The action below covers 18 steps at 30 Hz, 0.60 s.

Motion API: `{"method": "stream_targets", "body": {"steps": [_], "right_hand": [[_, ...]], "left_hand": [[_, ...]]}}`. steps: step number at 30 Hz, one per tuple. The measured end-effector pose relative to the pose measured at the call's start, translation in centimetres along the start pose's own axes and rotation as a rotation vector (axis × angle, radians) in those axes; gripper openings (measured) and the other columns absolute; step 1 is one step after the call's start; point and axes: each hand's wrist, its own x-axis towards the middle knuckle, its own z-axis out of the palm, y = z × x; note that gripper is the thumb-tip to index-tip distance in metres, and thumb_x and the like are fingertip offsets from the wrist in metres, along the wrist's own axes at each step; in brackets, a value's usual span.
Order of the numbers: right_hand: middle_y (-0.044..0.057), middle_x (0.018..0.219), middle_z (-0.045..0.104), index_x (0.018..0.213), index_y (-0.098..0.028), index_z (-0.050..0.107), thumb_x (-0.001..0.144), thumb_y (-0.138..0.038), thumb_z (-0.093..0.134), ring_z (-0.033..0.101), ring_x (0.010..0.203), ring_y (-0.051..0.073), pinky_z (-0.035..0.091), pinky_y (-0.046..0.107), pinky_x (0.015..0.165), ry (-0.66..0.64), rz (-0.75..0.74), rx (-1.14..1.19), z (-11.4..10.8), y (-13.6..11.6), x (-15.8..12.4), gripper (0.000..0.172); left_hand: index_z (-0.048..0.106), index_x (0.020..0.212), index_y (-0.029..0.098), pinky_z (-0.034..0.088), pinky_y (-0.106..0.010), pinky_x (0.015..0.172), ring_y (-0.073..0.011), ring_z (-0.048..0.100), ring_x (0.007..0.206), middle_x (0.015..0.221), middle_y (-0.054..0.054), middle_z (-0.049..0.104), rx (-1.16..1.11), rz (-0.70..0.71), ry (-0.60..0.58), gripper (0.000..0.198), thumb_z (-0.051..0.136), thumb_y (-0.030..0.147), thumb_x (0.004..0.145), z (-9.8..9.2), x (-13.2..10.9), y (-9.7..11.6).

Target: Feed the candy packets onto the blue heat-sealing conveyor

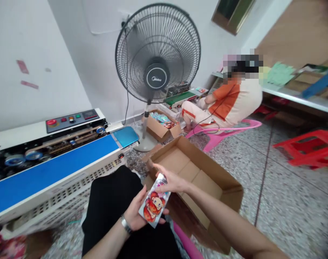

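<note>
A slim silvery packet (154, 205) printed with a red-haired cartoon figure is held above my lap, tilted, with its picture side up. My left hand (138, 212) grips its lower end, the thumb along one edge and fingertips showing past the other. At the upper end, my right hand (171, 181) lies over the packet with its fingers closed around the top edge. Whether it is one packet or a thin stack I cannot tell. Just beyond my right hand stands an open cardboard box (231, 201), its visible bottom bare.
A machine with a blue conveyor belt (56, 172) runs along my left. Ahead are a standing fan (157, 54) and a smaller box of colourful packets (164, 122). A co-worker (228, 97) sits on a pink chair (223, 133); a red stool (309, 147) stands right.
</note>
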Motion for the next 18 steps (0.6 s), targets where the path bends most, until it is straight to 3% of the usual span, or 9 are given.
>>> {"method": "stream_targets", "body": {"steps": [3,9,11,15,17,18], "right_hand": [[0.014,0.138,0.035,0.143,-0.024,0.008,0.060,-0.053,0.071,0.045,0.117,0.030,0.040,0.041,0.094,0.015,-0.001,-0.179,1.6,-1.4,0.4,0.108],[0.010,0.129,0.042,0.143,-0.030,0.010,0.061,-0.057,0.067,0.047,0.114,0.032,0.042,0.045,0.091,0.041,0.042,-0.390,4.3,-3.2,1.2,0.104],[0.011,0.130,0.041,0.143,-0.028,0.013,0.064,-0.055,0.064,0.046,0.116,0.029,0.042,0.042,0.094,0.032,-0.018,-0.316,4.7,-3.0,1.6,0.098],[0.012,0.128,0.048,0.141,-0.022,0.023,0.083,-0.049,0.038,0.054,0.110,0.023,0.043,0.039,0.096,0.027,-0.089,-0.021,4.0,-2.0,2.7,0.065],[0.012,0.116,0.059,0.135,-0.021,0.036,0.077,-0.053,0.046,0.060,0.099,0.025,0.047,0.040,0.092,-0.039,-0.032,0.083,3.5,-1.2,4.1,0.067],[0.011,0.111,0.063,0.125,-0.022,0.050,0.071,-0.054,0.055,0.059,0.102,0.027,0.048,0.039,0.092,-0.110,-0.018,0.119,3.5,-0.8,5.2,0.063]], "left_hand": [[0.058,0.110,0.012,0.049,-0.046,0.073,-0.0341,0.064,0.092,0.102,-0.016,0.067,-0.030,0.033,0.073,0.057,0.033,0.057,0.086,-0.5,-1.6,-0.3],[0.053,0.113,0.019,0.051,-0.043,0.069,-0.0310,0.065,0.090,0.098,-0.012,0.066,0.070,0.204,0.151,0.029,0.050,0.027,0.085,-0.8,-2.6,-0.9],[0.053,0.111,0.020,0.052,-0.043,0.067,-0.0305,0.066,0.088,0.096,-0.010,0.066,0.117,0.253,0.147,0.031,0.054,0.016,0.080,-0.8,-3.0,-1.0],[0.053,0.113,0.022,0.050,-0.042,0.068,-0.0282,0.067,0.082,0.097,-0.009,0.064,0.148,0.296,0.119,0.051,0.061,0.009,0.065,-1.4,-4.1,-1.0],[0.056,0.110,0.021,0.047,-0.037,0.067,-0.0246,0.066,0.077,0.097,-0.009,0.064,0.179,0.352,0.157,0.055,0.067,0.011,0.057,-2.8,-4.5,-1.1],[0.060,0.103,0.020,0.046,-0.034,0.066,-0.0208,0.064,0.073,0.091,-0.008,0.065,0.198,0.423,0.229,0.051,0.071,0.013,0.054,-3.8,-4.5,-1.1]]}}
